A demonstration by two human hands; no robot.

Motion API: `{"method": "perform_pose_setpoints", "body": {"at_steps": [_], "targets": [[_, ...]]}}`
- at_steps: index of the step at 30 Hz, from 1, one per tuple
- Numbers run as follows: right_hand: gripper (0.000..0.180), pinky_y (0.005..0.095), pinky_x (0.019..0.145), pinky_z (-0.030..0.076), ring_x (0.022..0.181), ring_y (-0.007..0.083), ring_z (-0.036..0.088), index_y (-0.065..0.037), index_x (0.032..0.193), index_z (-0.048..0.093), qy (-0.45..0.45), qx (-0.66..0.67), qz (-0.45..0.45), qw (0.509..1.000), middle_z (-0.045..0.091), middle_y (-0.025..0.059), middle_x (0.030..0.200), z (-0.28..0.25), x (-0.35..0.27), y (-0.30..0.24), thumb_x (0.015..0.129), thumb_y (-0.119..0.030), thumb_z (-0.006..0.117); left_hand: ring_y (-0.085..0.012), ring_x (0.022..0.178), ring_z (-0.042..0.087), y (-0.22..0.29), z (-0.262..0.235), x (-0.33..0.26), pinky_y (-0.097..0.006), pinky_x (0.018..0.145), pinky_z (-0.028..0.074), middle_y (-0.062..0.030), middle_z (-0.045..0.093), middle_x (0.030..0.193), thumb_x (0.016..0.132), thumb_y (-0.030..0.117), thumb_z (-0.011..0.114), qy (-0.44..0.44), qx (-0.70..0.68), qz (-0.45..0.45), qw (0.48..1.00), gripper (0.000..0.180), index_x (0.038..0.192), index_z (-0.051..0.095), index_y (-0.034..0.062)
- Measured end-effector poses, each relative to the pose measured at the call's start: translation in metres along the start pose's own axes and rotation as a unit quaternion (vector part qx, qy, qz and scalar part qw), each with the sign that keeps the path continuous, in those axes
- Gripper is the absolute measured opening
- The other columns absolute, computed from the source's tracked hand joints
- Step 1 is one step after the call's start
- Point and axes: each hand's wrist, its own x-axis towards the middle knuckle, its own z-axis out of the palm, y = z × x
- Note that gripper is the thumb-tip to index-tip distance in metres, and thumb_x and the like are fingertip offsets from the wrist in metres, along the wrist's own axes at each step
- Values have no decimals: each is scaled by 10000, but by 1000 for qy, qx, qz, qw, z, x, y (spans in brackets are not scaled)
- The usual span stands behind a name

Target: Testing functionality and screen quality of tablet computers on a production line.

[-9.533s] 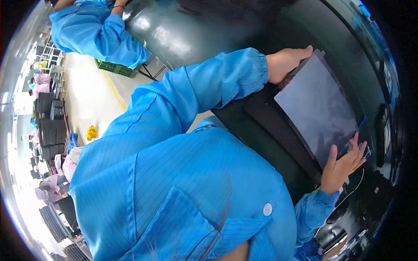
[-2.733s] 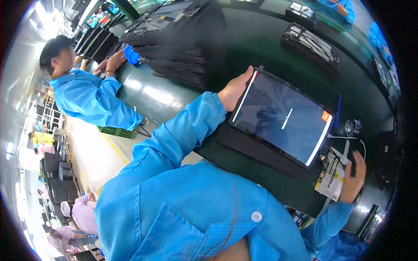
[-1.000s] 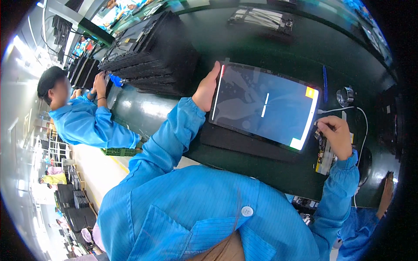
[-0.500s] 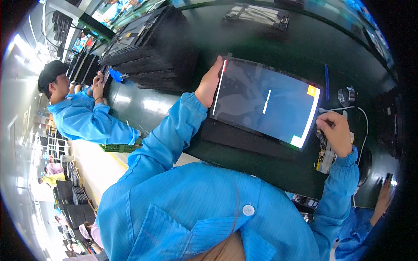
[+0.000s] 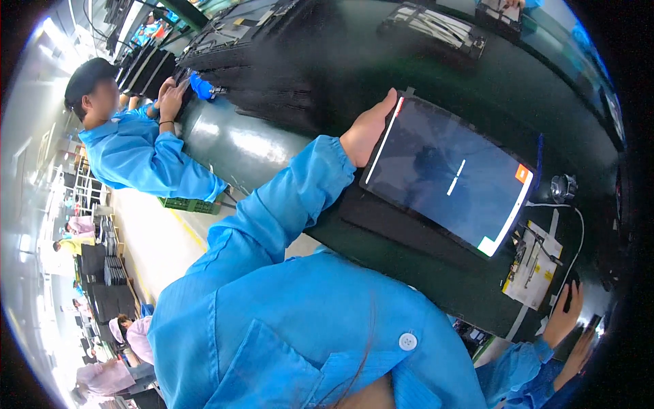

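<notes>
A tablet with a lit dark screen lies tilted on a black foam pad. My left hand grips its left edge, thumb up near the far corner. A white cable runs to the tablet's right edge. At the lower right, my right hand has its thumb and fingers apart around a dark rounded object, possibly a computer mouse; much of it is hidden. Between the tablet and my right hand lies a white-and-yellow board with small electronic parts.
Stacked black trays stand at the far left of the dark green table. A metal ring-shaped thing and a blue pen-like stick lie right of the tablet. A co-worker sits left; another person's hand is beside my right hand.
My right hand has left the cable end at the tablet's right edge and moved down to the dark rounded object. My left hand still holds the tablet. The whole view has shifted.
</notes>
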Motion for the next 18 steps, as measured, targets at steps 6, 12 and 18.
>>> {"method": "perform_pose_setpoints", "body": {"at_steps": [6,12,18], "targets": [[278,377,949,348,1132,291,446,-43,1121,550,-5,4,-40,999,469,146,1236,7,-2,11,874,-157,493,-212,809,594,0,0,0,-342,769,473,-123,618,959,891,503,332,16,22,13,1000,512,994,558,55],[283,378,968,325,1132,295,441,-34,1123,545,-11,-6,-49,999,475,160,1220,3,0,11,871,-150,491,-205,750,605,2,2,-4,-339,730,488,-123,629,914,883,514,340,40,27,11,999,527,961,575,49],[411,401,1010,265,1193,288,370,-17,1216,447,37,64,-102,992,418,150,1274,-15,8,-85,822,-79,541,-212,764,608,-1,6,0,-343,742,487,-125,632,912,885,510,339,23,14,-3,1000,526,950,584,49]]}}
